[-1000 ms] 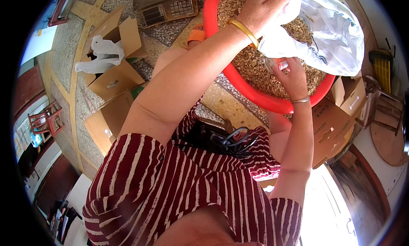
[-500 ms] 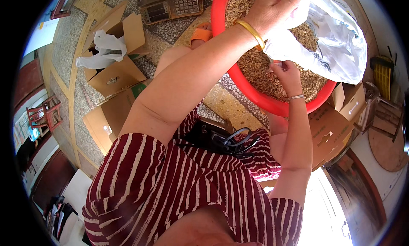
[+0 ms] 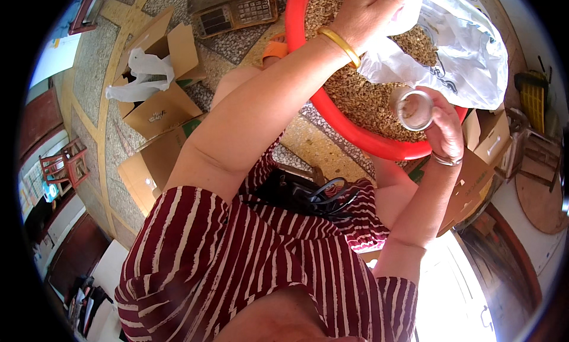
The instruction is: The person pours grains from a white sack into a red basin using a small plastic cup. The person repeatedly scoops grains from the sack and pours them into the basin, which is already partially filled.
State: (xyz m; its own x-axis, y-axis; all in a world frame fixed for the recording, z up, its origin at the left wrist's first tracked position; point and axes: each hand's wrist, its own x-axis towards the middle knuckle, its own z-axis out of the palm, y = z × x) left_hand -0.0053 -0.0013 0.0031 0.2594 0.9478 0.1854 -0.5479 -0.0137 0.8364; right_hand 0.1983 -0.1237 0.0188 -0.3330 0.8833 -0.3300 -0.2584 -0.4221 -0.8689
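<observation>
The left hand (image 3: 370,13) has its fingers pinched on the rim of the thin white plastic bag (image 3: 459,52), holding its mouth open. Just below, the right hand (image 3: 443,126) wraps a small round metal cup (image 3: 414,110) of grain above the red plastic basin (image 3: 355,132).

The floor (image 3: 101,75) is speckled terrazzo crossed by pale yellow inlaid bands. Open cardboard boxes (image 3: 160,105) lie on it, one holding a white plastic bag (image 3: 139,75), beside a grey weighing scale (image 3: 237,13). A small red wooden chair (image 3: 62,167) stands at the left, and strong daylight floods in at lower right
</observation>
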